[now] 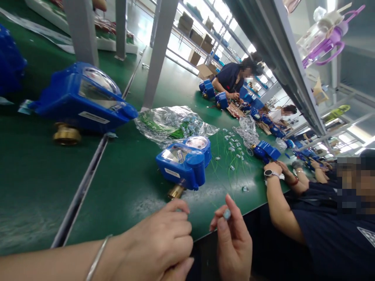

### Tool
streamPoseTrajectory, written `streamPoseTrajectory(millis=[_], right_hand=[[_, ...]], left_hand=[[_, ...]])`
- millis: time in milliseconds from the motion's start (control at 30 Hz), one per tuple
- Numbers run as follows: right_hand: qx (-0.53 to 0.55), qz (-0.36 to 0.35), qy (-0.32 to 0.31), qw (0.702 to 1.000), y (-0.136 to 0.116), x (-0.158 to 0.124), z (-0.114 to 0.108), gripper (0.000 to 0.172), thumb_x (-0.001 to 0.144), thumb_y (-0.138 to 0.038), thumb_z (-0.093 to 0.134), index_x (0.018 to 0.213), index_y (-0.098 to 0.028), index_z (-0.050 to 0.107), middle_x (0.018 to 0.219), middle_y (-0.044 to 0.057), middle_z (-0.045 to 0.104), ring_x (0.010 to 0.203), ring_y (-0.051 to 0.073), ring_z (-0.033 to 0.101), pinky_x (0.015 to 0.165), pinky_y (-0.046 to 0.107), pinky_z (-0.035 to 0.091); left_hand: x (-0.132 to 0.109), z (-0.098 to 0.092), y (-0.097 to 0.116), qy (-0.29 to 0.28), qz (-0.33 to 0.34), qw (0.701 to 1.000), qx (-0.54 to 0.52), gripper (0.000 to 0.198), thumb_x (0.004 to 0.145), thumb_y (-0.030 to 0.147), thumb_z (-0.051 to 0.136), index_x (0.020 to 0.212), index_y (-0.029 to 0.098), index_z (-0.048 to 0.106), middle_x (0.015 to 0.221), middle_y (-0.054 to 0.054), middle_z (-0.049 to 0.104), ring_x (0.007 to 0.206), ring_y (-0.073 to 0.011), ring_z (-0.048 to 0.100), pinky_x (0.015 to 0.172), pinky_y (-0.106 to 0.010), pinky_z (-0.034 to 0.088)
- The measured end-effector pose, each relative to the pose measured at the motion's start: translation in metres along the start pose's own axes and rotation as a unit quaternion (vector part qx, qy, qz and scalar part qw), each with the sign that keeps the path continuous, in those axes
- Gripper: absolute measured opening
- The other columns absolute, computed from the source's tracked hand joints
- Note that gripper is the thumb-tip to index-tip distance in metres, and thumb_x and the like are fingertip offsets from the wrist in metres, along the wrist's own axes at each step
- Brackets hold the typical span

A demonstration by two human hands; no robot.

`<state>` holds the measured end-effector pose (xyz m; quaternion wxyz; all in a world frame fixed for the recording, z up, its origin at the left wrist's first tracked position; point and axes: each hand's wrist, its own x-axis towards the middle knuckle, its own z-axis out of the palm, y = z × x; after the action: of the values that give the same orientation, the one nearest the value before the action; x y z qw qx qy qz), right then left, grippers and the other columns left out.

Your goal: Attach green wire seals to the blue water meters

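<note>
In the head view my right hand (234, 238) pinches a small pale-blue plastic seal (227, 214) between thumb and fingers. My left hand (164, 234), with a silver bangle on its wrist, has its fingers curled; what they hold, if anything, is hidden. Just beyond the left hand's knuckles is the brass fitting (176, 191) of a blue water meter (184, 164); I cannot tell whether they touch. A clear plastic bag (155, 121) of green wires and pale-blue seals lies behind that meter. Loose seals (231, 144) with thin green wires are scattered to its right.
A larger-looking blue meter (88, 97) stands at left beside a dark groove (84, 187) in the green table (125, 207). Grey posts (161, 54) rise from the tabletop. At right, a co-worker's hands (277, 168) are at another blue meter (266, 150). More people and meters line the table.
</note>
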<state>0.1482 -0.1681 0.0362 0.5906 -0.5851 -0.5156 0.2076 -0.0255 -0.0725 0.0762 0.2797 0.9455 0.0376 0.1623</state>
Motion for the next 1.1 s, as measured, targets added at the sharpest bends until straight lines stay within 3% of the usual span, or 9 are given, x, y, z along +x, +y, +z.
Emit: streamPoseTrajectory(millis=[100,233,367,533,700,933,1100], right_hand=[[0.043,0.022,-0.025,0.999,0.002,-0.002,0.003,0.031,0.093,-0.032,0.047,0.123,-0.029,0.048,0.091,0.001,0.055,0.074,0.009,0.053,0.067,0.021,0.047],[0.112,0.071,-0.072,0.988,0.008,-0.002,0.006,0.036,0.090,-0.049,0.047,0.111,-0.023,0.059,0.076,0.000,0.055,0.063,0.009,0.048,0.057,0.021,0.040],[0.167,0.067,-0.073,0.981,0.010,-0.006,0.012,0.037,0.090,-0.050,0.045,0.108,-0.022,0.061,0.071,0.000,0.054,0.058,0.009,0.046,0.053,0.020,0.037],[0.073,0.054,-0.058,0.994,-0.001,-0.016,0.019,0.039,0.089,-0.052,0.046,0.109,-0.022,0.060,0.078,0.002,0.057,0.067,0.013,0.052,0.061,0.023,0.042],[0.010,0.052,-0.045,0.998,-0.014,-0.017,0.024,0.042,0.090,-0.054,0.041,0.104,-0.020,0.060,0.086,0.005,0.058,0.072,0.016,0.053,0.064,0.027,0.045],[-0.085,-0.005,-0.043,0.995,-0.011,-0.020,0.022,0.042,0.092,-0.051,0.035,0.108,-0.018,0.056,0.095,0.010,0.060,0.084,0.021,0.059,0.068,0.030,0.050],[-0.114,-0.032,-0.058,0.991,-0.010,-0.021,0.021,0.036,0.095,-0.046,0.033,0.110,-0.022,0.054,0.092,0.006,0.060,0.082,0.018,0.060,0.070,0.030,0.050]], left_hand=[[-0.002,-0.002,-0.005,0.049,0.013,0.997,-0.059,0.011,0.083,0.023,0.043,0.073,0.019,0.046,0.073,-0.002,0.053,0.070,-0.0178,0.048,0.084,-0.039,0.036],[-0.003,0.003,-0.009,0.108,-0.031,0.989,-0.095,0.010,0.086,0.015,0.035,0.082,0.020,0.042,0.077,0.000,0.050,0.070,-0.0156,0.044,0.077,-0.032,0.036],[-0.003,0.012,-0.012,0.149,-0.049,0.983,-0.093,0.010,0.088,0.013,0.036,0.087,0.020,0.042,0.079,0.000,0.049,0.072,-0.0147,0.044,0.074,-0.027,0.036],[-0.005,0.019,-0.012,0.201,-0.032,0.972,-0.119,0.015,0.086,0.006,0.036,0.091,0.020,0.036,0.081,0.001,0.049,0.075,-0.0135,0.045,0.074,-0.026,0.038],[-0.005,0.018,-0.011,0.192,-0.027,0.972,-0.134,0.017,0.085,0.005,0.036,0.091,0.020,0.034,0.080,0.001,0.048,0.076,-0.0133,0.045,0.068,-0.024,0.039],[-0.006,0.020,-0.011,0.194,-0.039,0.973,-0.116,0.016,0.085,0.007,0.036,0.094,0.020,0.034,0.082,0.000,0.047,0.076,-0.0139,0.046,0.068,-0.026,0.040],[-0.006,0.021,-0.011,0.198,-0.034,0.973,-0.110,0.017,0.084,0.006,0.036,0.093,0.020,0.034,0.081,0.000,0.047,0.075,-0.0136,0.046,0.068,-0.026,0.040]])
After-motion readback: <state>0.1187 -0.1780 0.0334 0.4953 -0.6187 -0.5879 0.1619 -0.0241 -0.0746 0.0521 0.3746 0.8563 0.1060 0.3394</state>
